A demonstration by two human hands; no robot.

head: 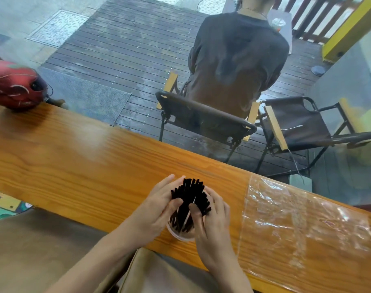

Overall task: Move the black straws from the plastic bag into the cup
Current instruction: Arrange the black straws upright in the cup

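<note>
A bundle of black straws [189, 197] stands in a clear plastic cup [180, 234] near the front edge of the wooden counter [74, 161]. My left hand [159, 206] wraps the left side of the bundle, thumb pressed on the straws. My right hand [212, 218] cups the right side, thumb against the straws. The straws fan out above my fingers. The clear plastic bag [302, 218] lies flat on the counter to the right, and I see no straws in it.
A red helmet-like object [15, 85] sits at the counter's far left. Beyond a glass pane, a person [237, 60] sits on a folding chair [205, 121], with a second chair [296, 125] beside it. My lap in brown fabric [53, 246] lies below the counter.
</note>
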